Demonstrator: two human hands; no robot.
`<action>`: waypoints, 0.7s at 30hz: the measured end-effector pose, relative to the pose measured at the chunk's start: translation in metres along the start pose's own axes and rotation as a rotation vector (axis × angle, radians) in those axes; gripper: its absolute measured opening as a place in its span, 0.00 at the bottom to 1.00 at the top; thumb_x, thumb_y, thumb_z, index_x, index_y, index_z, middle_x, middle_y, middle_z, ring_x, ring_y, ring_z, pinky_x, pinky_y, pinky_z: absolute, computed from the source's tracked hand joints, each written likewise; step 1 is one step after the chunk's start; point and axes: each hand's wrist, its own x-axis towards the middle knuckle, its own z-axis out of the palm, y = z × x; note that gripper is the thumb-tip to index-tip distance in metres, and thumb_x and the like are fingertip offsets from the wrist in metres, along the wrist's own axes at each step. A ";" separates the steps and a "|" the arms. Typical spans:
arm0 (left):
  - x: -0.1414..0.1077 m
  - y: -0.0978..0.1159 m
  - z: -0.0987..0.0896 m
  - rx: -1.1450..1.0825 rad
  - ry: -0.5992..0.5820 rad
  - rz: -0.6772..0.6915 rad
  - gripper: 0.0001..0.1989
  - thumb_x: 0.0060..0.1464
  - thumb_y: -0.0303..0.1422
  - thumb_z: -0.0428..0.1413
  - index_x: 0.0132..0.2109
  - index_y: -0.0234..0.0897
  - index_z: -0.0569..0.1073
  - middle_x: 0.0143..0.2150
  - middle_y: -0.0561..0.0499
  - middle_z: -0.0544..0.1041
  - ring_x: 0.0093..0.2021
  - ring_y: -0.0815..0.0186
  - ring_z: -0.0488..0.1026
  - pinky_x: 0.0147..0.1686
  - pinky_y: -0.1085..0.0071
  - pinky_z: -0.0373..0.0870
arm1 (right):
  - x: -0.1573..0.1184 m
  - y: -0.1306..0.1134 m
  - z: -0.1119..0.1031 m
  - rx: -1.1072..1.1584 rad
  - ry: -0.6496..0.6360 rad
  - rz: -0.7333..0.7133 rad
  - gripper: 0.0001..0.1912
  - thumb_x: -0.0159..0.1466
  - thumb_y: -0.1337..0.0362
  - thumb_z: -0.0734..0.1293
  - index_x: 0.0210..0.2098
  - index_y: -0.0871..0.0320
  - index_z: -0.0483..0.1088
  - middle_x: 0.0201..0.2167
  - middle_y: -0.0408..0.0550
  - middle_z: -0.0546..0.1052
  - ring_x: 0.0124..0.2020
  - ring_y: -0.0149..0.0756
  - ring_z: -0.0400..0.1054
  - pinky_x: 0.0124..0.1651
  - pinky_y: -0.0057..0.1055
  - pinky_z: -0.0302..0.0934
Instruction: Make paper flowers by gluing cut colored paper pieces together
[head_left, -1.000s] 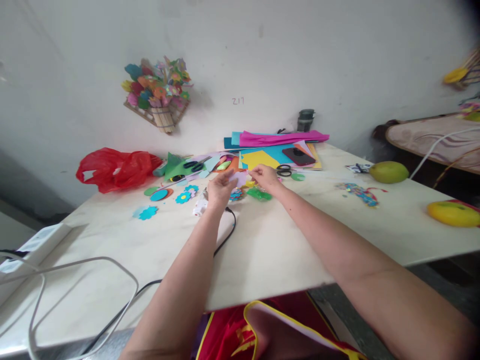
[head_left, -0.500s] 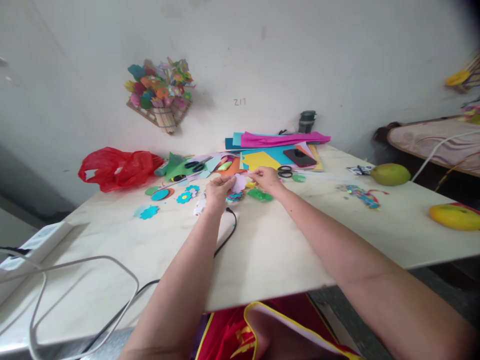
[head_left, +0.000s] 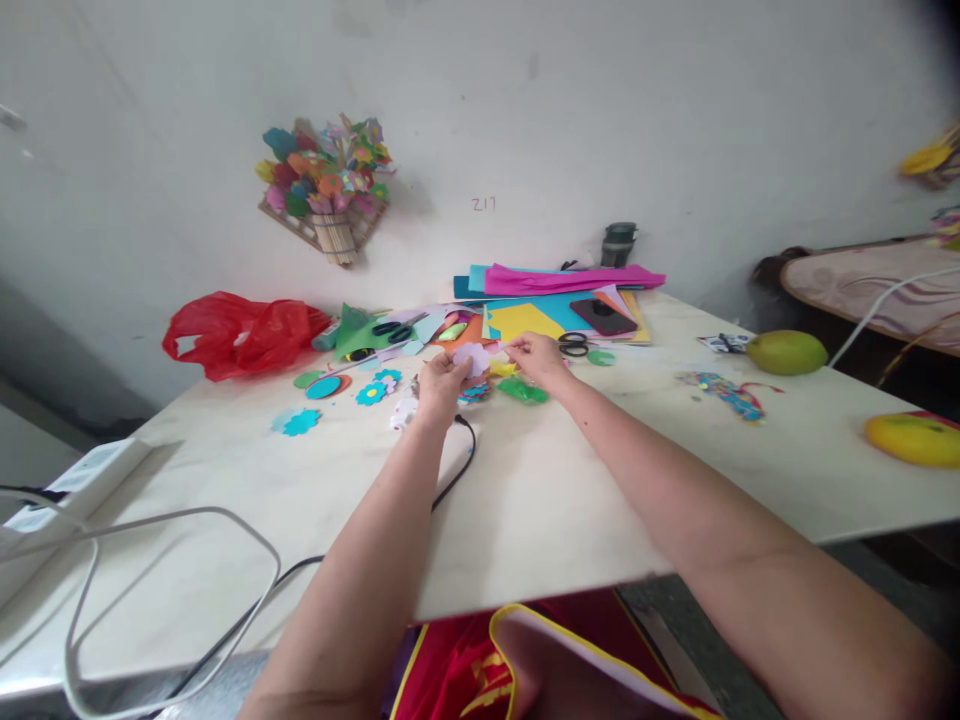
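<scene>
A lilac paper flower (head_left: 471,361) is pinched between the thumb and fingers of my left hand (head_left: 441,385), a little above the table. Close to its right edge, my right hand (head_left: 536,358) is closed in a pinch on something small and pinkish that I cannot make out. Under and beside the hands lie a green plastic packet (head_left: 523,391), a yellow paper piece (head_left: 502,369) and stacked blue flowers (head_left: 474,392). Left of my left hand are blue paper flowers with yellow centres (head_left: 370,391) and a plain blue flower (head_left: 301,422).
Black-handled scissors (head_left: 574,344) lie right of my right hand, with a phone (head_left: 604,316) on coloured sheets behind. A red plastic bag (head_left: 244,335) sits at the back left. A black cable (head_left: 471,455) curves near my left forearm. Mangoes (head_left: 787,352) rest at the right.
The lilac flower and my left hand have shifted slightly, and more of the flower's face shows. A small pinkish piece now shows at my right fingertips. The whole view has moved a little.
</scene>
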 end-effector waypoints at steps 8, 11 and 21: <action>-0.003 0.003 -0.001 0.021 -0.018 -0.070 0.12 0.43 0.32 0.65 0.33 0.33 0.70 0.26 0.53 0.76 0.26 0.64 0.77 0.24 0.74 0.73 | -0.005 -0.006 -0.007 0.029 -0.010 0.003 0.21 0.65 0.52 0.57 0.26 0.59 0.70 0.18 0.45 0.73 0.18 0.32 0.65 0.26 0.28 0.58; -0.003 0.002 -0.002 0.016 -0.040 -0.055 0.12 0.43 0.30 0.65 0.34 0.32 0.71 0.27 0.52 0.76 0.27 0.65 0.77 0.27 0.74 0.74 | -0.003 -0.005 -0.006 0.070 0.034 -0.024 0.16 0.61 0.55 0.61 0.25 0.59 0.71 0.22 0.46 0.74 0.22 0.33 0.66 0.28 0.29 0.59; -0.002 -0.001 -0.004 0.000 -0.047 -0.083 0.06 0.43 0.27 0.63 0.30 0.31 0.74 0.27 0.51 0.76 0.29 0.67 0.76 0.33 0.71 0.75 | -0.002 -0.019 0.002 0.525 -0.026 -0.071 0.14 0.48 0.57 0.70 0.32 0.60 0.75 0.27 0.46 0.77 0.24 0.31 0.65 0.25 0.27 0.59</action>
